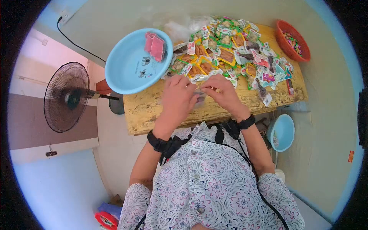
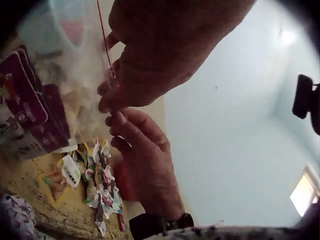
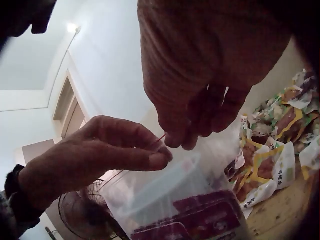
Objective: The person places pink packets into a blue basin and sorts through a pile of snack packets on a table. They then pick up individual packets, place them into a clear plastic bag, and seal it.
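Note:
Both hands meet over the front of the table, holding the top of a clear plastic zip bag (image 3: 131, 191). A thin red line (image 2: 103, 37) runs along its mouth. Purple-and-white packets (image 2: 52, 117) show through the film. My left hand (image 1: 177, 97) pinches the mouth between thumb and fingers. Close beside it, my right hand (image 1: 225, 96) pinches the same edge, its fingertips nearly meeting the left ones. In the head view the hands hide most of the bag. Just beyond them lies a heap of small snack packets (image 1: 226, 55).
A light-blue basin (image 1: 122, 73) holding pink packets (image 1: 156, 48) sits at the table's left. At the back right stands a red basket (image 1: 281, 32) of small colourful packets. A fan (image 1: 71, 97) is left of the wooden table (image 1: 143, 115); another blue basin (image 1: 283, 132) is lower right.

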A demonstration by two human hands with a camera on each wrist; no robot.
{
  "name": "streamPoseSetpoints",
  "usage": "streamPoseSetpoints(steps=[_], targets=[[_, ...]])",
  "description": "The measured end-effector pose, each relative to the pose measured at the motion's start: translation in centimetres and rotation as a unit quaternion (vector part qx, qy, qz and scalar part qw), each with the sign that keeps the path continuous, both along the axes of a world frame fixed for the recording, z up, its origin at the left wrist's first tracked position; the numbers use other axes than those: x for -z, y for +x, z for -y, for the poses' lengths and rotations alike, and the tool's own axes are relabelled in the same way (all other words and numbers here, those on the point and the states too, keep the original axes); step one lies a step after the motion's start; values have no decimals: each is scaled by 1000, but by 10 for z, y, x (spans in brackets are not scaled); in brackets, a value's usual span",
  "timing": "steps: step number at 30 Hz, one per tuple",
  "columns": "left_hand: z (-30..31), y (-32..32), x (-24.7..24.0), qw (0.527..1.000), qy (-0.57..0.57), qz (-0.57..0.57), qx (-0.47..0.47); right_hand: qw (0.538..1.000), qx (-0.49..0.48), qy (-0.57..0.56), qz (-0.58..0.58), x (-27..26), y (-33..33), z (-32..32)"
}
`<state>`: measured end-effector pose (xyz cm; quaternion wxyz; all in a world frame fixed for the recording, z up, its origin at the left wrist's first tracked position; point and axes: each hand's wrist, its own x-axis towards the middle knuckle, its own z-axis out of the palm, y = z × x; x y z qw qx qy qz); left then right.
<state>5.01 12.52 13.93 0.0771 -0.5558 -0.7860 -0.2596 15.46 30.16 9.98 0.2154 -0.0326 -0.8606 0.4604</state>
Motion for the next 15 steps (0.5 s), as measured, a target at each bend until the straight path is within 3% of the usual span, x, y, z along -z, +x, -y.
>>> streamPoseSetpoints(steps=[5, 15], targets=[[-4, -3, 9, 1000, -7, 16, -12, 998, 16, 54, -26, -1, 3, -2], [56, -20, 3, 996, -6, 43, -75, 998, 33, 61, 1, -5, 6, -3]])
